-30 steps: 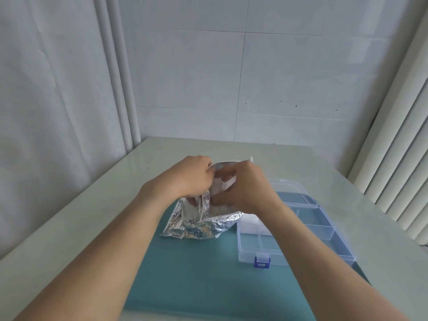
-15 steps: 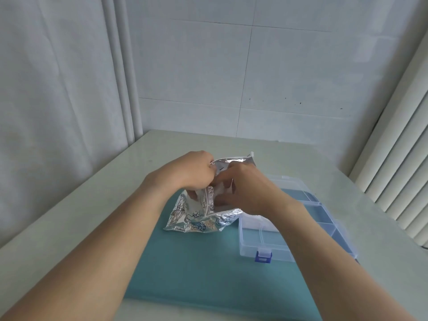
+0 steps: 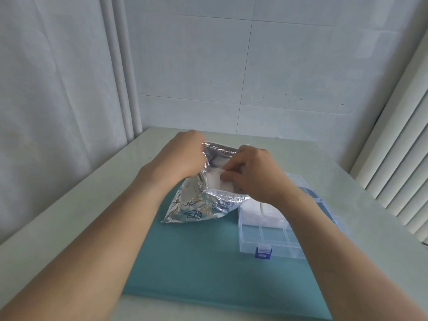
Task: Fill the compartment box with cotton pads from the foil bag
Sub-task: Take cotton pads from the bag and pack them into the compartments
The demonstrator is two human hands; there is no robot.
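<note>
Foil bag (image 3: 196, 205): stands on the teal mat (image 3: 196, 262), just left of the compartment box, mouth open, white cotton pads (image 3: 216, 181) inside.
Left hand (image 3: 183, 156): fingers curled round the bag's left rim.
Right hand (image 3: 252, 174): fingertips pinch the pads at the bag's mouth.
Compartment box (image 3: 278, 235): clear, lid open, blue latch (image 3: 262, 252); white pads in a far compartment, near ones bare.
</note>
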